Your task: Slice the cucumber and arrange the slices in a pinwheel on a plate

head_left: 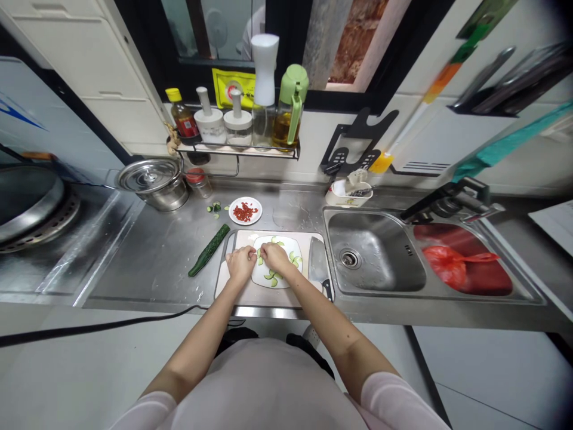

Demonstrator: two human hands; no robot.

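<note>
Both my hands rest over a white plate [286,246] that lies on a pale cutting board [268,295]. Green cucumber slices [293,258] are set round the plate's rim. My left hand [240,263] is curled, its fingertips pinched at the plate's left side, near a slice. My right hand [274,257] is also curled, fingers pinched together over the plate's middle; what they hold is too small to name. A cleaver [319,263] lies on the board's right side. A whole piece of cucumber [209,249] lies on the counter left of the board.
A small plate of red bits [245,211] and cucumber ends [215,208] sit behind the board. A steel pot [154,182] and wok [27,200] stand left. The sink [373,254] is right, with a red bag [452,263]. Bottles fill a rack [242,149].
</note>
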